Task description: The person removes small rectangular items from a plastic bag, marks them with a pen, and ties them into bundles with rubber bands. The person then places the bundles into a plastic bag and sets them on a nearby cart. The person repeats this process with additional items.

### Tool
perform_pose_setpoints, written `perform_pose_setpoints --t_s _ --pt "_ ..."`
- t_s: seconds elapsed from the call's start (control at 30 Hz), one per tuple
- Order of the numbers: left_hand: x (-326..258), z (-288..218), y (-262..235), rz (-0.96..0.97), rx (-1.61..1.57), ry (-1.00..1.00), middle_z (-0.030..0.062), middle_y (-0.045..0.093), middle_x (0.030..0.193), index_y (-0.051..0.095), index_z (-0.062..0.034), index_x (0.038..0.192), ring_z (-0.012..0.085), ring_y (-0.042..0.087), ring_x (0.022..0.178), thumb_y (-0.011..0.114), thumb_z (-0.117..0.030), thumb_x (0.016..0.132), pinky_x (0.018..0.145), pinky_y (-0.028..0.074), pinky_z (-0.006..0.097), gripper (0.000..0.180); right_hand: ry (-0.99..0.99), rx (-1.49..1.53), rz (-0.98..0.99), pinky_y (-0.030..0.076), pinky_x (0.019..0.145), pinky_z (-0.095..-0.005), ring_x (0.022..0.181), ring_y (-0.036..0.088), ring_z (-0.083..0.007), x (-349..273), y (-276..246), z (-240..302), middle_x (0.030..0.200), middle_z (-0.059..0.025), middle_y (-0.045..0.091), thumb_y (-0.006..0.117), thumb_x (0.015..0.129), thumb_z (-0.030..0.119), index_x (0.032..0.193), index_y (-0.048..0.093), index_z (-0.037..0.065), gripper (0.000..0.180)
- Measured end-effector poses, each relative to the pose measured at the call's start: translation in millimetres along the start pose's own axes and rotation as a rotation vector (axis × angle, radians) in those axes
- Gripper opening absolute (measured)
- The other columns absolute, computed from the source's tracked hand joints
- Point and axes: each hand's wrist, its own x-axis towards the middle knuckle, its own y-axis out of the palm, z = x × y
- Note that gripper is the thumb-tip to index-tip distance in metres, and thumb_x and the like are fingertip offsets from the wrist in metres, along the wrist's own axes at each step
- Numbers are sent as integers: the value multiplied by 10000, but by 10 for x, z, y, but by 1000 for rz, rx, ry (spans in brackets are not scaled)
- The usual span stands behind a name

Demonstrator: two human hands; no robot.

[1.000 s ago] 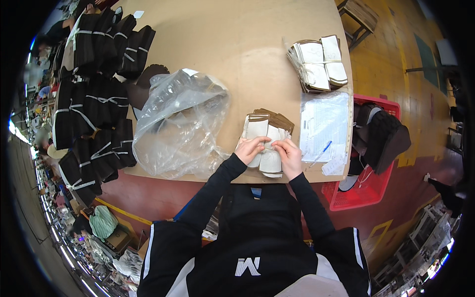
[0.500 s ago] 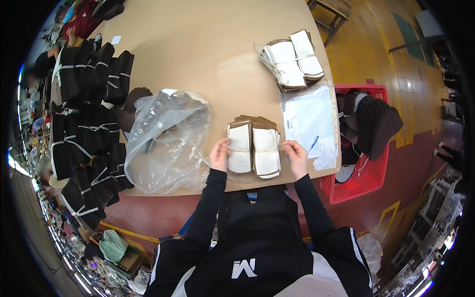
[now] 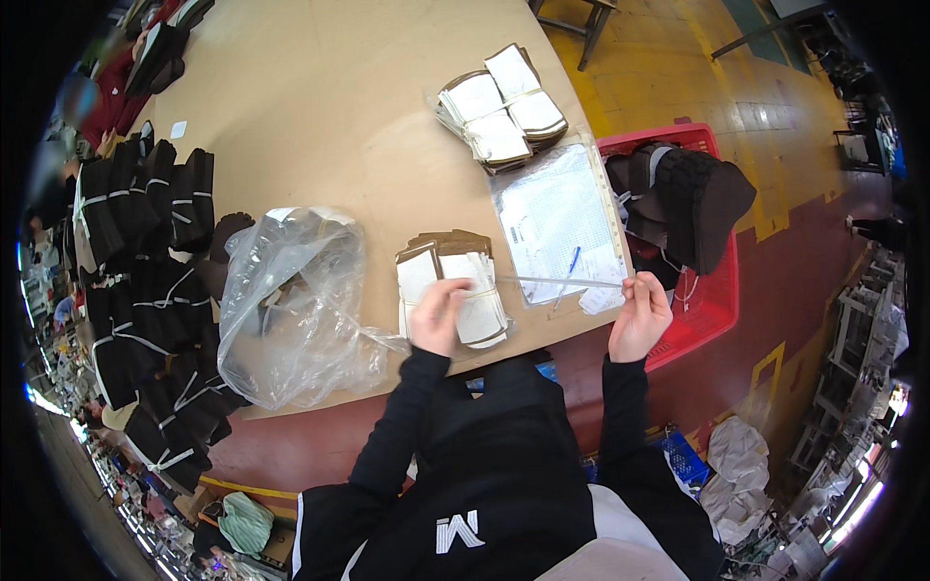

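light: bright, even | shadows: soft | left hand (image 3: 441, 315): motion-blurred | edges: fisheye-bent, dark

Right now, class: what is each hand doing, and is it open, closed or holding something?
Left hand: resting on the stack of white pieces, grip blurred, cannot be told.
Right hand: closed on a thin strip stretched toward the stack.

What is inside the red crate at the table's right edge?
The red crate holds dark folded pieces piled above its rim, with a light cord hanging off them. Whatever lies beneath them is covered.
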Motion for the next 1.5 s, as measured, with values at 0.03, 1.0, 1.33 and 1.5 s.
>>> perform_pose_setpoints --t_s 0.03,1.0,1.33,1.5 --pt "32 -159 194 80 9 72 135 637 1060 622 -24 1094 256 589 1038 558 -70 877 925 429 342 232 -90 -3 14 411 683 -238 722 482 -117 -4 40 73 819 -55 551 545 916 21 910 578 -31 61" --pt "-77 -1411 258 271 192 -1 164 670 814 674 15 953 246 676 724 689 -99 784 635 506 290 205 32 -462 670 464 854 -316 972 599 -264 -459 760 670 1011 -127 622 609 841 40 970 667 -27 157" --pt "-16 -991 213 296 -481 -468 64 686 888 691 29 973 86 616 834 645 -59 867 768 484 218 145 262 -404 758 418 725 -220 789 524 -100 -431 682 429 847 -35 529 603 889 69 1042 669 -19 188" --pt "-64 -877 205 190 -425 -378 63 684 888 692 31 936 99 617 810 655 -60 859 760 484 225 125 279 -406 663 407 658 -222 711 505 -86 -478 718 332 768 -30 554 642 857 66 908 666 -34 115"
